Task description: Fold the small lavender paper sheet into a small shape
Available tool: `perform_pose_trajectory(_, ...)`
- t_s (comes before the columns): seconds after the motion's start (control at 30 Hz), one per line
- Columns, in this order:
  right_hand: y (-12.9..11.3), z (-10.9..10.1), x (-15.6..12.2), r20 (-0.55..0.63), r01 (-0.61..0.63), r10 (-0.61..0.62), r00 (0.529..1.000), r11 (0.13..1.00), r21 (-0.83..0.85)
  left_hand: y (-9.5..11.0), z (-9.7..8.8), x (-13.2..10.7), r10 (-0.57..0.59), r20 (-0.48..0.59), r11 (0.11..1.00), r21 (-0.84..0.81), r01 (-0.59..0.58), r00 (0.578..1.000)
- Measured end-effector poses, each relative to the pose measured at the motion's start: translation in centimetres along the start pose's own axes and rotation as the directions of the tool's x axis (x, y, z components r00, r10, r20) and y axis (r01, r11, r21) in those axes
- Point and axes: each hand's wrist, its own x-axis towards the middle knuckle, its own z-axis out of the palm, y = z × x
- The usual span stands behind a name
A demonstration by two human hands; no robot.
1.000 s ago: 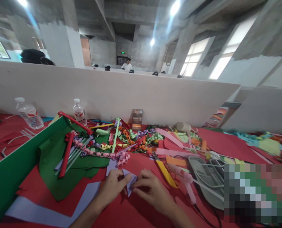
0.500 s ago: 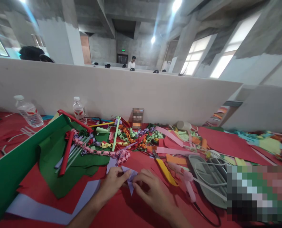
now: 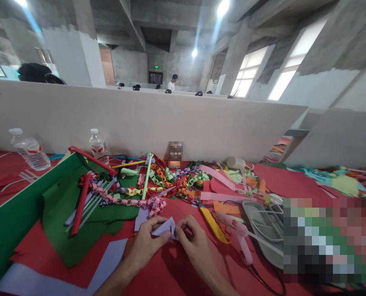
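A small folded piece of lilac paper (image 3: 166, 227) is held low in the middle, just above the red sheet that covers the table (image 3: 173, 269). My left hand (image 3: 146, 242) pinches its left side with thumb and fingers closed. My right hand (image 3: 191, 242) pinches its right side, fingers curled. Another lilac scrap (image 3: 140, 215) lies just beyond my left hand. A paper chain of coloured links (image 3: 130, 201) stretches across the table behind the hands.
A yellow utility knife (image 3: 212, 224), a pink glue gun (image 3: 240, 238) and a grey tray (image 3: 261, 230) lie to the right. Green sheets (image 3: 78, 222), red rolled tubes and two water bottles (image 3: 98, 144) sit at left. A low partition wall (image 3: 140, 119) backs the table.
Both hands have turned the lilac paper so that its flat fold faces up between the fingertips. The view has shifted slightly to the right.
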Motion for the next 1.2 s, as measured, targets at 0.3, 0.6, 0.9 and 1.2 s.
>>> perform_pose_trajectory(0.3,0.0,0.6,-0.1,-0.027,-0.011,0.012,1.000,0.999,0.036,-1.4,0.6,0.1,0.006,-0.079,1.000,0.026,-0.004,0.997)
perform_pose_trajectory(0.6,0.5,0.3,0.6,0.060,-0.098,0.091,0.994,0.987,0.131,-1.3,0.8,0.0,0.002,-0.091,0.997,0.080,0.005,0.996)
perform_pose_trajectory(0.9,1.4,0.2,1.0,0.080,-0.161,0.148,0.986,0.967,0.197,-0.5,0.8,-0.1,-0.033,-0.087,0.996,0.076,0.039,0.996)
perform_pose_trajectory(1.2,0.8,0.2,1.1,0.061,-0.172,0.164,0.985,0.967,0.186,-0.5,0.8,-0.2,-0.031,-0.043,0.999,0.035,0.032,0.999)
